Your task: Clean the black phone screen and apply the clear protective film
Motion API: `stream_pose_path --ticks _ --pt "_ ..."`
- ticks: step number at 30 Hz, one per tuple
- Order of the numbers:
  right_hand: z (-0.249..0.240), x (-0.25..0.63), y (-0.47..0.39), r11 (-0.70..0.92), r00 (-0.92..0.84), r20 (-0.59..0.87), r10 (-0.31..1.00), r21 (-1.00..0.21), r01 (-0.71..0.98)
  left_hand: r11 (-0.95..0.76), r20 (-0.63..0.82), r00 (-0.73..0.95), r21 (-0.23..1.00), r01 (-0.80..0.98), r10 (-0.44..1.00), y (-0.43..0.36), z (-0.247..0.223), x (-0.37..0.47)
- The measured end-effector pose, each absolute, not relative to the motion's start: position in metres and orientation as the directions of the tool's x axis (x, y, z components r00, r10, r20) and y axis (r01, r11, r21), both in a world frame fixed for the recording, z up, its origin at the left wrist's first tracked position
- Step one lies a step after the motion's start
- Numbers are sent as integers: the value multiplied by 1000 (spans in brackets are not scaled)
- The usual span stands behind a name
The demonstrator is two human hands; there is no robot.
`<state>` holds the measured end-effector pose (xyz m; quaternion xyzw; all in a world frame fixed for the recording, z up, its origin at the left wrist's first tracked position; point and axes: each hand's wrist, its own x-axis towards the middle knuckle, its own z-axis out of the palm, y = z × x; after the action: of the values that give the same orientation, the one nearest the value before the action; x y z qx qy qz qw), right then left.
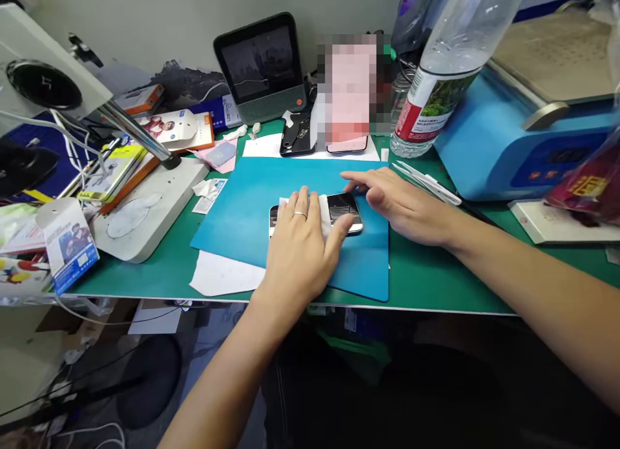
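A phone (345, 214) with a dark glossy face lies sideways on the blue mat (358, 268). My left hand (303, 242), a ring on one finger, rests flat over the left and middle part of the phone, its fingers stretched out and covering much of it. A white wipe or paper (325, 208) shows beneath that hand, between it and the phone. Just beyond the phone's right end, my right hand (387, 194) hovers at or just above the mat with its fingers apart and nothing in them.
Behind the mat stand a smart display (264, 61), a black phone case (296, 135) and a blurred-out upright screen (351, 87). Tweezers (429, 183), a water bottle (431, 93) and a blue machine (479, 132) are at right. A white stand base (145, 223) and packets are at left.
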<state>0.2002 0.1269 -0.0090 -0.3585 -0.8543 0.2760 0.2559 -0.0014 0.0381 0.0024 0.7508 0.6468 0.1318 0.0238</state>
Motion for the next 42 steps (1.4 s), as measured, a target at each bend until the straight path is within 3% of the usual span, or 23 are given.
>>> stream_pose_path --ticks 5,9,14,19,30,34,38,42 --pt "-9 200 125 573 -588 261 765 -691 440 -123 98 106 183 975 990 34 -5 -7" --pt "-9 202 127 581 -604 263 752 -697 420 -95 43 87 243 966 995 28 1 -34" --pt "-9 203 129 599 -622 265 737 -682 419 -105 113 86 172 979 990 25 5 -40" --pt "-7 201 128 639 -642 256 723 -602 479 -191 127 166 217 957 978 27 -9 -34" --pt "-5 199 126 632 -627 242 740 -568 527 -154 149 122 231 961 981 31 -9 -7" --pt "-6 197 121 631 -605 283 744 -596 497 -229 90 213 254 940 973 40 -1 27" --pt "-14 204 125 679 -637 303 709 -536 501 -344 81 334 215 914 939 35 6 38" --pt "-23 212 134 682 -630 317 709 -536 497 -309 125 289 205 929 949 31 8 25"
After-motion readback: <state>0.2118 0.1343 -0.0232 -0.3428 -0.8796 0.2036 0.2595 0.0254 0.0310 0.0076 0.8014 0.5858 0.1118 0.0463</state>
